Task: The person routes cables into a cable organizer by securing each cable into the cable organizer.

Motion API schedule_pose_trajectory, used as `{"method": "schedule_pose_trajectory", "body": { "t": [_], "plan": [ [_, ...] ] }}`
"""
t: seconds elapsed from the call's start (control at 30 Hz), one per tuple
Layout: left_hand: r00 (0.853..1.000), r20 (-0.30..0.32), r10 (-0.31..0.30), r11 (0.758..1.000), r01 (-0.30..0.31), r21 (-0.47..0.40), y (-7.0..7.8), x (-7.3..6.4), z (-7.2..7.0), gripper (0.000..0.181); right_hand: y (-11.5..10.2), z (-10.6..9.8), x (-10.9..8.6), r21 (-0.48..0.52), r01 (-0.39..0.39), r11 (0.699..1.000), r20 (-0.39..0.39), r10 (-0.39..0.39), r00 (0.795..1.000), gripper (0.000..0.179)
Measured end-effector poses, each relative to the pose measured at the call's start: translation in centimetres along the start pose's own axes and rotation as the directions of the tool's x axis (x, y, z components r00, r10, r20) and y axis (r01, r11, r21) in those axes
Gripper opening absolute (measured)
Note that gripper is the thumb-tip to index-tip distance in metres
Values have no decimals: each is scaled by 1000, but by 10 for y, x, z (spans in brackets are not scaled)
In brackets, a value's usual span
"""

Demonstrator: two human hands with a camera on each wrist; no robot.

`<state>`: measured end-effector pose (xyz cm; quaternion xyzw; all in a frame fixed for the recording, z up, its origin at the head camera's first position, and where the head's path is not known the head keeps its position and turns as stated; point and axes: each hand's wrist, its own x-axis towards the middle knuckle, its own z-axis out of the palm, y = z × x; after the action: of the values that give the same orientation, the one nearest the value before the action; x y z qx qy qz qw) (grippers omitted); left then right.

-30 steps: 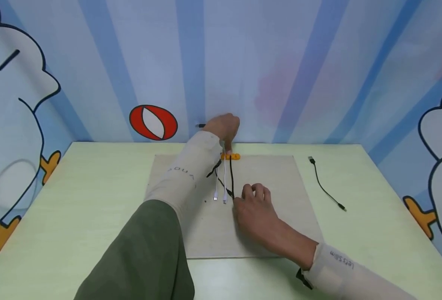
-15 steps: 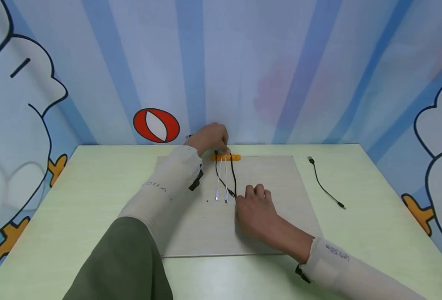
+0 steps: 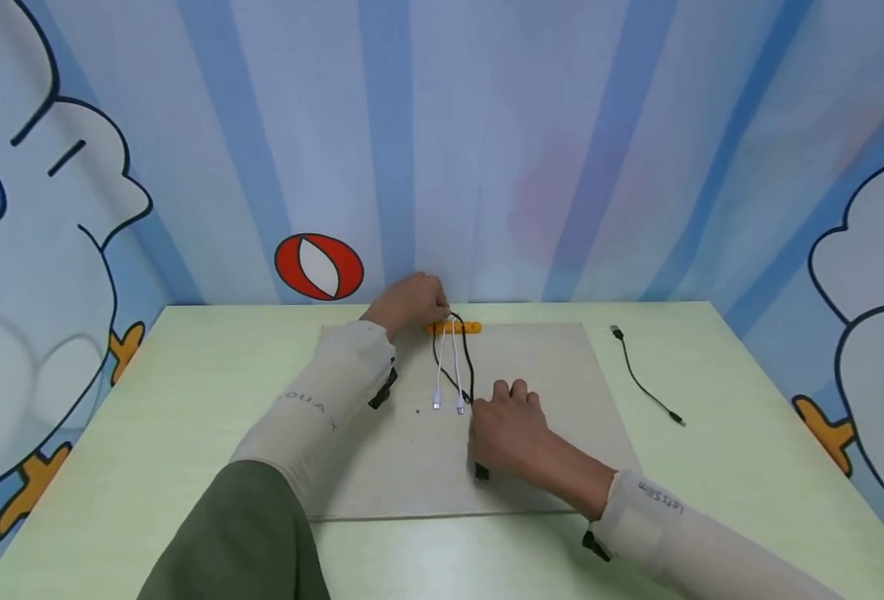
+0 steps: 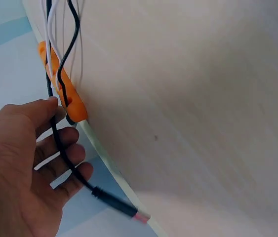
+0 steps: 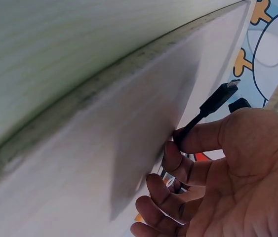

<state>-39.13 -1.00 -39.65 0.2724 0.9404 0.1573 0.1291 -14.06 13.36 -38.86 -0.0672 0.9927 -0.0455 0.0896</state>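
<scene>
An orange cable holder (image 3: 473, 327) lies at the back edge of a pale board (image 3: 546, 367). My left hand (image 3: 412, 302) is at the holder's left end. In the left wrist view its thumb and forefinger pinch a black USB cable (image 4: 63, 154), whose metal-tipped plug (image 4: 119, 204) hangs past the fingers. My right hand (image 3: 509, 429), over the board, pinches a black cable just behind its micro-USB plug (image 5: 220, 97). Two white cables (image 3: 457, 375) run from the holder's slots toward me, plugs on the board. Another black cable (image 3: 445, 372) curves down from the holder's left side.
A loose short black USB cable (image 3: 646, 385) lies on the pale table (image 3: 209, 400), right of the board. Behind the table stands a blue striped backdrop (image 3: 471, 150) with cartoon figures.
My left hand has come down and left from above the holder to its left end. The right hand stays nearly in place; a dark plug now shows beneath it.
</scene>
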Motion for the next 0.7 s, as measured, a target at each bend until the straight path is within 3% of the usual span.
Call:
{"method": "schedule_pose_trajectory", "body": {
  "t": [0.13, 0.37, 0.7],
  "plan": [
    [999, -3, -48, 998, 48, 49, -12, 19, 11, 20, 1, 5, 1, 18, -6, 1000, 8, 5, 1000, 21],
    [995, -86, -41, 994, 49, 93, 11, -9, 5, 20, 1, 9, 0, 4, -1, 1000, -2, 1, 1000, 23],
    [994, -102, -41, 990, 55, 131, 0, 16, 12, 22, 4, 9, 1, -6, 8, 1000, -50, -8, 999, 22]
  ]
}}
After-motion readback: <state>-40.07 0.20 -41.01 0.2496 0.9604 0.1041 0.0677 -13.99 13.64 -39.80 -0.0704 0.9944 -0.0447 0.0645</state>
